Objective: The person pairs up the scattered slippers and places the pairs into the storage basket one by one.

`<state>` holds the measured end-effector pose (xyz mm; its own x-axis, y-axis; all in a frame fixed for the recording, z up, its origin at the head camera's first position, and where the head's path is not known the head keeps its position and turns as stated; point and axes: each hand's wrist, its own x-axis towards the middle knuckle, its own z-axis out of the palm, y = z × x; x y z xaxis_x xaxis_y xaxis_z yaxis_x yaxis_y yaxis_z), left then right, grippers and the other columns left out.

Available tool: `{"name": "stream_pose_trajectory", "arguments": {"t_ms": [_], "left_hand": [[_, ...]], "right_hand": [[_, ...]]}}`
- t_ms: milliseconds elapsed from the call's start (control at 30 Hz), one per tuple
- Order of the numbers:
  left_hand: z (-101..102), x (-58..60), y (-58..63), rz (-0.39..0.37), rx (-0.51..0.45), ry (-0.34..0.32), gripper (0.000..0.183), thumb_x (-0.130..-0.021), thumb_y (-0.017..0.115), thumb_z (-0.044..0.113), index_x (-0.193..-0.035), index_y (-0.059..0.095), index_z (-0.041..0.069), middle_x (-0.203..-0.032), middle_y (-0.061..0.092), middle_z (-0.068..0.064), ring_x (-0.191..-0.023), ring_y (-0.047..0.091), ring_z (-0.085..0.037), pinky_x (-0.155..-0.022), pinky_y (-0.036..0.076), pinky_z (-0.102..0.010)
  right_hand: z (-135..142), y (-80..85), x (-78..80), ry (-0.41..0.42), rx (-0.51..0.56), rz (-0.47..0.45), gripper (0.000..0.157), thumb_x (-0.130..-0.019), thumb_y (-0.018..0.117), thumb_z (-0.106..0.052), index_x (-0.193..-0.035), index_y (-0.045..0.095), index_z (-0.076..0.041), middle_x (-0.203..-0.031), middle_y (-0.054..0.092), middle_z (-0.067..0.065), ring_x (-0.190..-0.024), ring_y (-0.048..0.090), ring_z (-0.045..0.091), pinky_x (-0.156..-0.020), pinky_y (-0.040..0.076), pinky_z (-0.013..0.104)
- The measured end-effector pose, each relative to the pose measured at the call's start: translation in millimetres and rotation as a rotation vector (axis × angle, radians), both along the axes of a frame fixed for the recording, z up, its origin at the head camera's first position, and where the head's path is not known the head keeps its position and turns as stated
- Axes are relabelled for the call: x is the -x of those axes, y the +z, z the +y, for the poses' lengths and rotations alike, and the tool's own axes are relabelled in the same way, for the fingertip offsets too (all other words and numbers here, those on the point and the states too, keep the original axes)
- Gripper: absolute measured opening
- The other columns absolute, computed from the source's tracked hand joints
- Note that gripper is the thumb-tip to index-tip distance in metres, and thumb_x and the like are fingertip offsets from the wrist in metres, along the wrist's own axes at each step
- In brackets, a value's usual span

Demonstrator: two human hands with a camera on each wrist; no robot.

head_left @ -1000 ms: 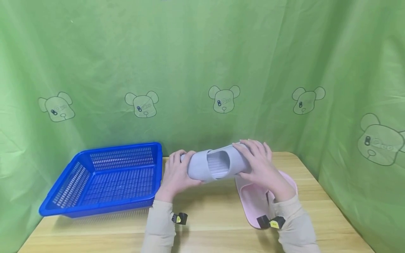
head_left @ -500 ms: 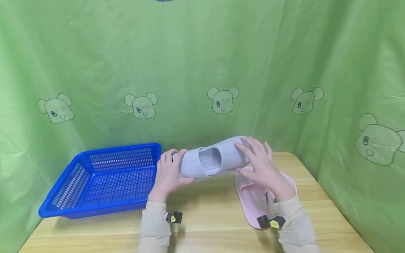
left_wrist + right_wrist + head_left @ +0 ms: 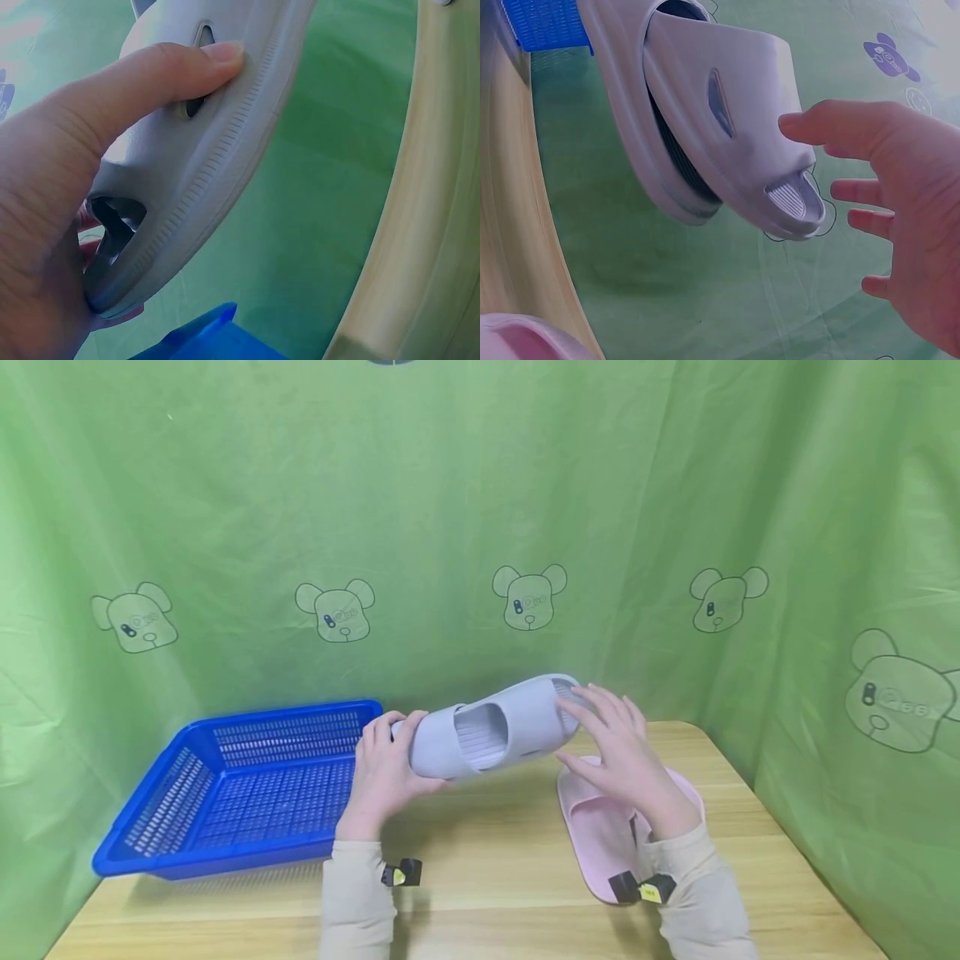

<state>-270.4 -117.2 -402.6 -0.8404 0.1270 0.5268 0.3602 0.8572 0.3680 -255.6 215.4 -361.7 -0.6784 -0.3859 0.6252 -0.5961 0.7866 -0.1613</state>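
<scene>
A pair of light grey slippers (image 3: 528,718), one fitted into the other, is held above the table. My left hand (image 3: 381,777) grips their left end, with the thumb along the side of one slipper (image 3: 225,161) in the left wrist view. At the other end my right hand (image 3: 618,756) has its fingers spread. The right wrist view shows a gap between this right hand (image 3: 907,202) and the grey slippers (image 3: 754,112). Pink slippers (image 3: 596,839) lie on the table beneath my right wrist, which hides part of them.
A blue perforated basket (image 3: 225,854) stands on the left of the wooden table (image 3: 495,868), close to my left hand. Green curtains (image 3: 450,485) printed with bear heads hang behind the table and along its sides.
My left hand has carried the grey slippers leftward, and their right end has risen. My right hand has stayed in place and let go of them.
</scene>
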Motion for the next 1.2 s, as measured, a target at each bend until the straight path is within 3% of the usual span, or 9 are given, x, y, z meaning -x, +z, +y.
{"name": "stream_pose_trajectory", "arguments": {"t_ms": [1200], "left_hand": [[-37, -9.7, 8.5, 0.003, -0.08, 0.085, 0.097, -0.054, 0.089, 0.054, -0.137, 0.047, 0.029, -0.136, 0.042, -0.012, -0.127, 0.034, -0.037, -0.102, 0.034, -0.058]], "right_hand": [[-10, -3.5, -1.1, 0.05, -0.028, -0.065, 0.063, -0.083, 0.074, -0.034, -0.139, 0.051, -0.014, -0.141, 0.052, 0.012, -0.131, 0.046, 0.035, -0.11, 0.03, 0.063]]}}
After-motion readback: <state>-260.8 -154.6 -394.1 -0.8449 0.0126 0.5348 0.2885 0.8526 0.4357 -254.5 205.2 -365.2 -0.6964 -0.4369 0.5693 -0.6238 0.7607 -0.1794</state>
